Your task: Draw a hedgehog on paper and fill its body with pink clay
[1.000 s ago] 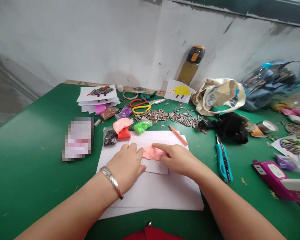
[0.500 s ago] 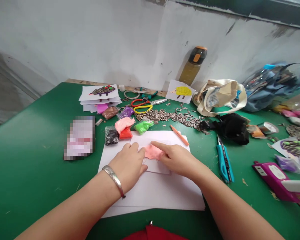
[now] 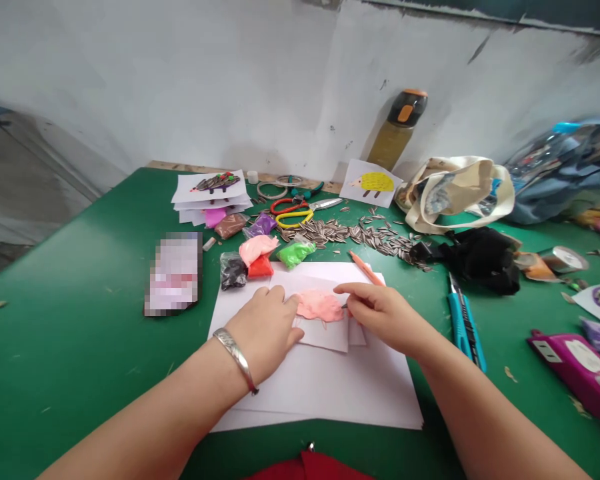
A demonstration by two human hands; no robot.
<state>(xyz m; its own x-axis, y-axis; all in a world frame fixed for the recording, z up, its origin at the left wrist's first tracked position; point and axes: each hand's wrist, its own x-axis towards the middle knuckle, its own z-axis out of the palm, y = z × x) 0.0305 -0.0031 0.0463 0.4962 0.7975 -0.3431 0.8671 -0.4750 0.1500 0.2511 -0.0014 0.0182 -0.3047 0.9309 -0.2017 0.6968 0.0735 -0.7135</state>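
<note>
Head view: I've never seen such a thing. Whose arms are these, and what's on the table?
There is no machine here: a person works barehanded, and a camera worn on the head looks forward and down. On the green table lie white sheets, with a soft-looking pink patch on a smaller paper. The left hand rests there, its fingers at the patch's left edge. The right hand is by the right edge, apparently holding something slim, too hidden to name. Beyond are small bags of coloured material, an orange pen, scissors and striped seeds; a blue cutter lies to the right.
</note>
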